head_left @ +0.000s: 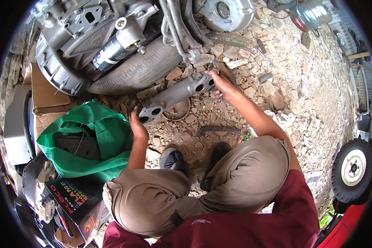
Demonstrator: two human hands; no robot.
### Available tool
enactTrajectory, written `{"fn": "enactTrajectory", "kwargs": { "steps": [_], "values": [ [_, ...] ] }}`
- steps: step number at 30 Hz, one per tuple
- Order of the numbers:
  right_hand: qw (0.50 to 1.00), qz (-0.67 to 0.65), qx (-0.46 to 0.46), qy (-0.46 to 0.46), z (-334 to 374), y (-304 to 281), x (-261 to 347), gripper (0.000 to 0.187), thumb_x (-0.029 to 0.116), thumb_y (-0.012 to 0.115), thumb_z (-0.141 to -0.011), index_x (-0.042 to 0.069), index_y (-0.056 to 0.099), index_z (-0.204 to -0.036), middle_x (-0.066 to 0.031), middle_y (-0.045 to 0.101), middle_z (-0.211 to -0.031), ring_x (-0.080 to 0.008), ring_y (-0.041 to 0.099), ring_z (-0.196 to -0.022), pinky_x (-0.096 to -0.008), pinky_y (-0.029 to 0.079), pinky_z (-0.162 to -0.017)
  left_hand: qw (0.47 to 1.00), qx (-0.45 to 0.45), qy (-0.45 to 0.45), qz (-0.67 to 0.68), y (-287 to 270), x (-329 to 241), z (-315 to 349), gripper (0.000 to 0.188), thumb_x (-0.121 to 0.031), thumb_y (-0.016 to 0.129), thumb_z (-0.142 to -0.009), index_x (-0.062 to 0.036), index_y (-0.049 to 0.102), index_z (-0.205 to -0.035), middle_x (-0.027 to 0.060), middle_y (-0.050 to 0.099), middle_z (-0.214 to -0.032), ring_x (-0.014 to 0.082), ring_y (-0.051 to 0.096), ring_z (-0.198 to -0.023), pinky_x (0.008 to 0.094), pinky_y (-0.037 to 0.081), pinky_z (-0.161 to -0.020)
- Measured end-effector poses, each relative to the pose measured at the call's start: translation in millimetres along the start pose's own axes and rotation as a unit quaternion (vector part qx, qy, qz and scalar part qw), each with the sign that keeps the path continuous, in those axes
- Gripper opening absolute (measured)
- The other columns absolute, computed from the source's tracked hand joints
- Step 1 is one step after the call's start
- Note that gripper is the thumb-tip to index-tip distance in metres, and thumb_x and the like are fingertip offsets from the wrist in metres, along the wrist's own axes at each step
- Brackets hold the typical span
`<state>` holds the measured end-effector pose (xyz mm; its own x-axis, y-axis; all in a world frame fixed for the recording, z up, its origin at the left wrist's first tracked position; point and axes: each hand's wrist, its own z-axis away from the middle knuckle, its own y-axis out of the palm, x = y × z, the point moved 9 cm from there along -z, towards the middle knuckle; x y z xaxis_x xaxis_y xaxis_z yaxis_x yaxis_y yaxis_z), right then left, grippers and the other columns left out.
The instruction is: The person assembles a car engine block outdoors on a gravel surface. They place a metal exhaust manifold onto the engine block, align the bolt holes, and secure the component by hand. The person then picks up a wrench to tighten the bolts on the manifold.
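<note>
Between my two hands is a long grey metal exhaust manifold (172, 94), with dark oval ports along its flanged side. It is tilted, its right end farther from me. My left hand (137, 124) grips the near left end, next to a port. At the far right end, my right hand (222, 85) is closed round the manifold with the thumb on top. Some of the fingers of both hands are hidden. Below the manifold, a round shallow dish (178, 110) lies partly covered on the stony ground.
An engine block (76, 37) rests over a tire (140, 68) at the far left. Beside my left arm sits a green bag (111, 128) with a dark part inside. A curved dark strip (219, 129) lies before my shoes. At right stands a wheel (353, 167) with a white rim.
</note>
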<state>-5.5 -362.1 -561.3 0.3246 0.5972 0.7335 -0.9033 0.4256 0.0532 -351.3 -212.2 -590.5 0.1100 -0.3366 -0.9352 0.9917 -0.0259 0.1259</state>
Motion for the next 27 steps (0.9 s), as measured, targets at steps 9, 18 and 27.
{"fn": "enactTrajectory", "kwargs": {
  "steps": [9, 18, 27],
  "values": [
    [0.995, -0.096, -0.023, -0.012, -1, -13, -71, 0.079, 0.046, 0.064, -0.08, 0.008, 0.032, -0.141, -0.0114, 0.048, -0.108, -0.0113, 0.043, -0.066, -0.0242, 0.036, -0.052, 0.885, 0.187, -0.296, 0.305, 29, 26, 53, 0.053, -0.04, 0.058, -0.093, -0.0095, 0.05, -0.136, 0.0155, 0.054, -0.135, 0.0341, 0.05, -0.126, 0.0559, 0.036, -0.11],
    [0.962, -0.066, -0.23, -0.132, 10, -87, -77, 0.079, 0.066, 0.056, -0.087, 0.001, 0.051, -0.132, -0.0225, 0.063, -0.114, -0.0272, 0.063, -0.1, -0.037, 0.049, -0.085, 0.899, 0.208, -0.333, 0.192, 41, 51, 69, 0.055, -0.014, 0.065, -0.077, -0.0084, 0.05, -0.129, 0.0123, 0.059, -0.124, 0.0312, 0.059, -0.113, 0.0502, 0.045, -0.106],
    [0.848, 0.363, -0.289, -0.257, -20, -79, -68, 0.053, 0.027, 0.077, -0.077, 0.001, 0.06, -0.119, -0.0243, 0.064, -0.109, -0.043, 0.061, -0.103, -0.0469, 0.049, -0.092, 0.908, 0.18, -0.296, 0.235, 40, 32, 89, 0.054, -0.011, 0.062, -0.076, -0.0048, 0.05, -0.128, 0.0135, 0.06, -0.122, 0.0321, 0.059, -0.113, 0.0505, 0.047, -0.105]
  ]
}}
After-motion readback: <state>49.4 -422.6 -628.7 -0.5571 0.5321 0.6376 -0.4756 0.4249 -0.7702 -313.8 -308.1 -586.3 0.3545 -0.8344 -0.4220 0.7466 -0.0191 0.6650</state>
